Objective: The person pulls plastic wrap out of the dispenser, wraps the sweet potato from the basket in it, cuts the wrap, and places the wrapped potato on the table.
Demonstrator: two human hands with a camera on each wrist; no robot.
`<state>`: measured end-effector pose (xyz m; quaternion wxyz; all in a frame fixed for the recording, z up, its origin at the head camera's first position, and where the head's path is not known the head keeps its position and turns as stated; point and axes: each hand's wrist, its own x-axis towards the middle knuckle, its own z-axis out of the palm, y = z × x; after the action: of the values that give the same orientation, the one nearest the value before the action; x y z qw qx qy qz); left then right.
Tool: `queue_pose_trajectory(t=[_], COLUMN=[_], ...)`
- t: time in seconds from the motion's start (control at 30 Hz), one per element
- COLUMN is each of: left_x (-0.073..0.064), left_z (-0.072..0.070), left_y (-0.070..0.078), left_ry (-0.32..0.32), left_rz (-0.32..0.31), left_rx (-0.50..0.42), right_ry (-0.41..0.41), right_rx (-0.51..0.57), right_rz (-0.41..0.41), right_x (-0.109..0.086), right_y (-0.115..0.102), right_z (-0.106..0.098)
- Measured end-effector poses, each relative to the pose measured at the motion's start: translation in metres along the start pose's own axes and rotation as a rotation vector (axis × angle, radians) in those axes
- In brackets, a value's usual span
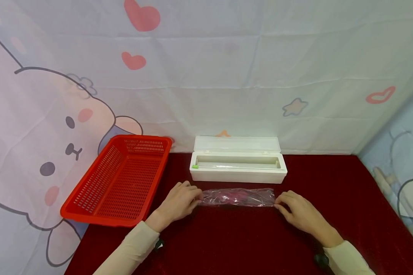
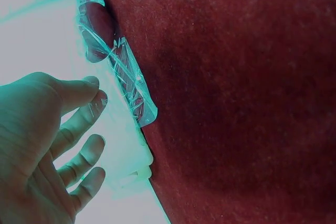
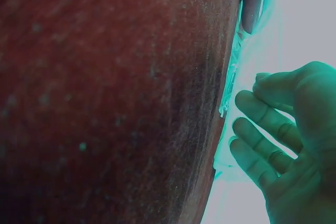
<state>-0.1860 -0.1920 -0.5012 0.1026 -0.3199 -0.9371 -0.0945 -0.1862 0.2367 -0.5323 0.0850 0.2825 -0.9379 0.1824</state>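
Clear plastic wrap (image 1: pixel 258 197) stretches in a crumpled strip between my two hands, low over the dark red cloth. Inside it lies a smooth reddish oblong thing (image 1: pixel 234 196), its kind blurred by the film; the left wrist view shows its dark rounded end (image 2: pixel 98 31). My left hand (image 1: pixel 180 202) pinches the strip's left end with thumb and forefinger, the other fingers loosely bent. At the right end, my right hand (image 1: pixel 301 214) holds the edge between thumb and index fingertip. Just behind stands a white plastic wrap dispenser (image 1: pixel 239 176), its lid (image 1: pixel 237 144) raised.
A red perforated plastic basket (image 1: pixel 151 187) stands at the left, close to my left forearm. The dispenser's rail carries a small green slider (image 1: pixel 195 166). A printed curtain (image 1: pixel 227 76) hangs behind the table, whose dark red cloth (image 1: pixel 241 240) stretches out in front.
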Motion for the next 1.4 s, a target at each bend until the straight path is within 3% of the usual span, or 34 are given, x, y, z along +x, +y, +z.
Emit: queue_pose_trajectory(t=[0.43, 1.07, 1.4], left_x=[0.006, 0.010, 0.010], left_z=[0.006, 0.014, 0.016], left_y=[0.002, -0.002, -0.005], left_ry=[-0.052, -0.073, -0.078], left_rz=[0.005, -0.030, -0.044], left_rx=[0.031, 0.070, 0.066], right_ry=[-0.125, -0.120, -0.139], right_rx=[-0.007, 0.000, -0.006], right_rz=[0.065, 0.100, 0.158], right_x=[0.008, 0.017, 0.020], right_y=[-0.002, -0.005, -0.009], right_z=[-0.001, 0.003, 0.004])
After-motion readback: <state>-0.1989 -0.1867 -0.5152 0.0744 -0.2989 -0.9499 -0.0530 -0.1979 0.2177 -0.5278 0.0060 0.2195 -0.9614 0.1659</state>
